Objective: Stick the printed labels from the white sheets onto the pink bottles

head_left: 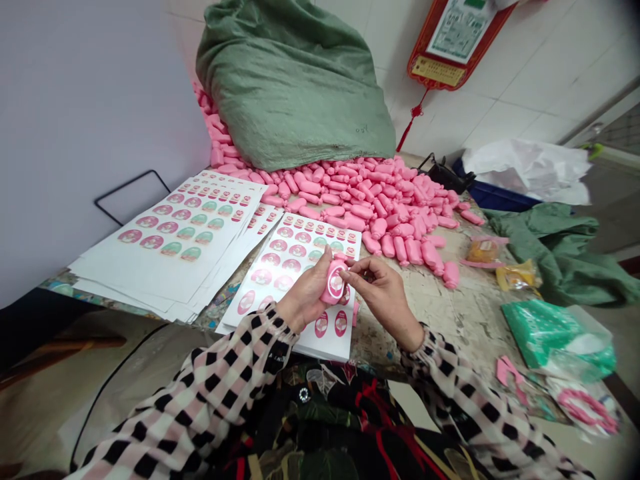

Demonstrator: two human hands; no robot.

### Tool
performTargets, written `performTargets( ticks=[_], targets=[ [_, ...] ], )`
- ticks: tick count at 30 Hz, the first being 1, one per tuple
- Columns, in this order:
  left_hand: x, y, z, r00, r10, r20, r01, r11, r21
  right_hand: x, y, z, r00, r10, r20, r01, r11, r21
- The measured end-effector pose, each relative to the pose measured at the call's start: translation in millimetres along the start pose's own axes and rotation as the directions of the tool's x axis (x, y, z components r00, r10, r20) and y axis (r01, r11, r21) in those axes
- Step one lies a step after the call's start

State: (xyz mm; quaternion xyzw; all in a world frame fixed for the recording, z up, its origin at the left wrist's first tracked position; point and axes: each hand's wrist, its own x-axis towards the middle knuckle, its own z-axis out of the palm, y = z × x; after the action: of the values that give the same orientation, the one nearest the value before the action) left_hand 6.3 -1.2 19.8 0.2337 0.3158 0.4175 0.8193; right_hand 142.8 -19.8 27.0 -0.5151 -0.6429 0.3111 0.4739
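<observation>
My left hand [309,290] is closed around a small pink plastic bottle [331,295], tilted above a sheet of stickers [285,283]. An oval pink-and-white sticker [337,279] lies on the bottle's face. At the sticker's right edge, the thumb and forefinger of my right hand [383,293] are pinched together. The sheet beneath carries rows of pink and green labels, with oval ones near its front edge. Part of the bottle is hidden by my left fingers and palm.
Behind the sheets spreads a big heap of pink bottles [350,190], spilling from a green sack [300,87]. More sticker sheets [165,247] are stacked at left. Along the right lie a green plastic packet [555,330], pink-handled scissors [511,375] and a pink ring-shaped roll [587,408].
</observation>
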Motion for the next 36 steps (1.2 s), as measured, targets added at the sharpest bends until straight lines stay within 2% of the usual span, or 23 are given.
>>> performTargets(
  ticks=[13, 19, 23, 36],
  targets=[
    [2.4, -1.0, -1.3, 1.000, -0.008, 0.005, 0.008, 1.000, -0.027, 0.0, 6.7, 0.9, 1.000, -0.019, -0.002, 0.019, 0.999, -0.034],
    [5.5, -2.6, -6.3, 0.997, -0.073, 0.005, 0.073, 0.993, -0.095, -3.2, -3.3, -0.4, 0.980, -0.188, -0.064, 0.175, 0.970, -0.169],
    [7.4, -3.1, -8.3, 0.994, -0.104, 0.024, 0.106, 0.986, -0.126, -4.9, -6.6, -0.7, 0.957, -0.284, -0.057, 0.261, 0.932, -0.250],
    [6.3, -1.9, -4.7, 0.995, -0.100, 0.006, 0.100, 0.988, -0.115, -6.9, -1.1, 0.3, 0.958, -0.282, -0.044, 0.264, 0.935, -0.237]
  ],
)
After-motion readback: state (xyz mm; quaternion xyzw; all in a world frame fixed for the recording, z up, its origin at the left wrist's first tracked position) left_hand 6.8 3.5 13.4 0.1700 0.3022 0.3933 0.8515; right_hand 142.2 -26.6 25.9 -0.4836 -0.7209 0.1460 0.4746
